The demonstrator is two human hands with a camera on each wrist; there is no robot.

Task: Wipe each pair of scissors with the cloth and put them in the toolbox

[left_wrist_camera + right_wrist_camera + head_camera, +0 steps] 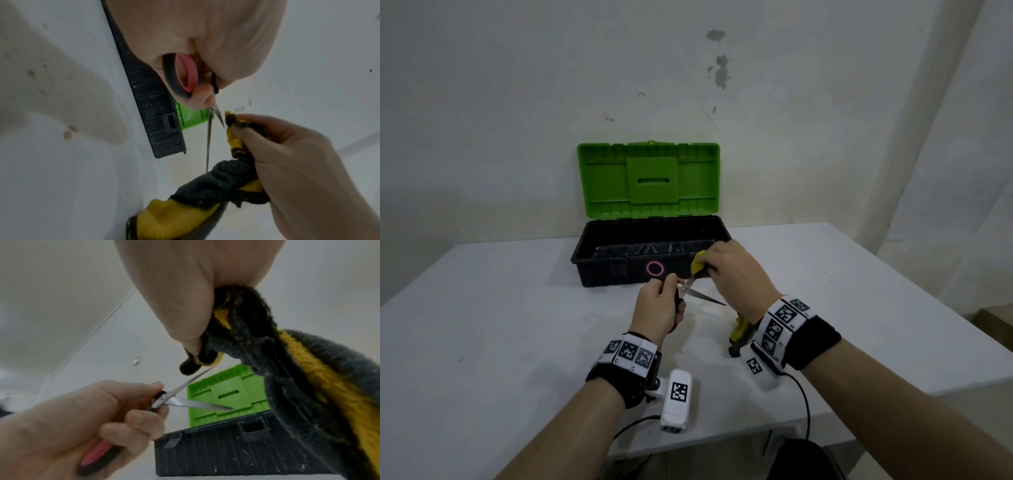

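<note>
Table (482, 308): white, carries everything.

Toolbox (650, 270): black body at the far middle of the table, green lid (649, 180) standing open against the wall. It lies directly beyond both hands, mouth upward. What is inside cannot be made out.

Cloth (308, 386): dark grey and yellow, bunched in the right hand (736, 270). Its tail hangs down on the near side of that wrist to the table. The right hand's fingers are clenched round the bunched end, which sits at the tip of the upper blade, touching or just off it (cannot tell which).

Scissors (697, 293): held in the air near the toolbox's front wall, between the two hands. The left hand (661, 306) grasps the black-and-pink handles, fingers curled round them. Blades are spread open. One blade runs up and to the right into the cloth. The other points right and slightly near, bare.

Governing relation (judgement): the blade axis runs from the left hand toward the right, so the wiping stroke should follow that line, pivot to tip. The bare lower blade looks unwiped yet. For stowing, the left hand already holds the handles and the toolbox is straight ahead of it, so a short forward reach should serve.

No second pair in view.
</note>
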